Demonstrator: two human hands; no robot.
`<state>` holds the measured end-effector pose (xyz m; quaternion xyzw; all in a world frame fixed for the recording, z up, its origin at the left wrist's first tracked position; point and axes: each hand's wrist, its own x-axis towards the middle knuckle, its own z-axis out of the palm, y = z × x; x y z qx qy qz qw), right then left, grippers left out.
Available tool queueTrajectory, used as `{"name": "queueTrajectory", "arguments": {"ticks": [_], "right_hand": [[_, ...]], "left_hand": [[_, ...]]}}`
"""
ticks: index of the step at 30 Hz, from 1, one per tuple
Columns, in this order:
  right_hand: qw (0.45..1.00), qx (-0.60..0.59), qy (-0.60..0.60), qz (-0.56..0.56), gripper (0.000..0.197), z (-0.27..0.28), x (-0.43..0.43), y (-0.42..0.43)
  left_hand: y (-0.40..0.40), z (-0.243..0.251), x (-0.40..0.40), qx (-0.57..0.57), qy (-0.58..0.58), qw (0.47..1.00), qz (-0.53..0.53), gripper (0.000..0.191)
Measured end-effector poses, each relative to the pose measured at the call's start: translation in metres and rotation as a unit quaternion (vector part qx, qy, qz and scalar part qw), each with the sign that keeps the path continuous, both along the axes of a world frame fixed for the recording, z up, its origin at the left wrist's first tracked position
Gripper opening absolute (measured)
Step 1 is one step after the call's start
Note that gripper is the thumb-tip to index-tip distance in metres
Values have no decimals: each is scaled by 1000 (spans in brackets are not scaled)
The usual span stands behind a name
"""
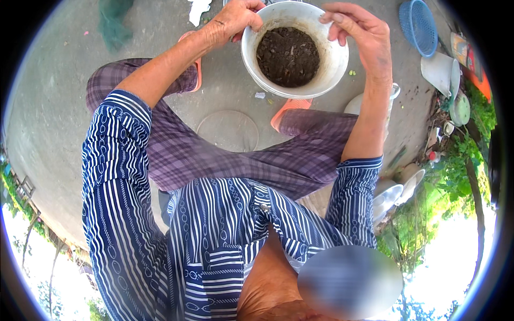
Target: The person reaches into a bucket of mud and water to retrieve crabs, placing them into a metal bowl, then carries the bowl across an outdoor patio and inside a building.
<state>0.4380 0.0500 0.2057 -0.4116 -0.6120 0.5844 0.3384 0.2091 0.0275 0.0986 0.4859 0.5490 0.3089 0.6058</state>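
Note:
A round white plastic bucket [251,74] with dark, crumbly soil [287,57] inside is tilted so its opening shows. Its lower rim looks doubled; whether a second bucket is nested cannot be told. My left hand [239,19] grips the rim at the upper left, thumb over the edge. At the upper right, my right hand [357,28] holds the rim between thumb and fingers. The bucket is in front of me, above the concrete ground, between my feet in orange sandals. Its underside is hidden.
A blue plastic basket [418,28] and a white container [439,72] lie at the upper right. A pale bucket [355,105] stands behind my right forearm. Green netting [115,24] is at the upper left. A round lid-like disc [228,130] lies between my legs. Plants and more containers line the right edge.

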Motion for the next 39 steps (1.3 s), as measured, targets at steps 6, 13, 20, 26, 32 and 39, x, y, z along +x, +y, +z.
{"name": "queueTrajectory", "arguments": {"ticks": [6,13,20,26,32,39], "right_hand": [[950,48,-292,103,14,-41,-12,-7],[847,83,-484,204,21,-99,-43,-20],[852,-58,-467,230,19,-144,-50,-19],[846,16,-501,179,26,-167,-63,-32],[821,-1,-552,147,32,-161,-73,-27],[854,-97,-458,225,24,-133,-66,-10]], "left_hand": [[-3,16,11,21,88,996,5,34],[-6,21,21,126,164,978,8,28],[-14,22,23,154,211,965,33,26],[-18,17,26,116,249,962,2,37],[-21,22,21,100,235,967,18,37],[-18,19,12,53,226,973,16,37]]}}
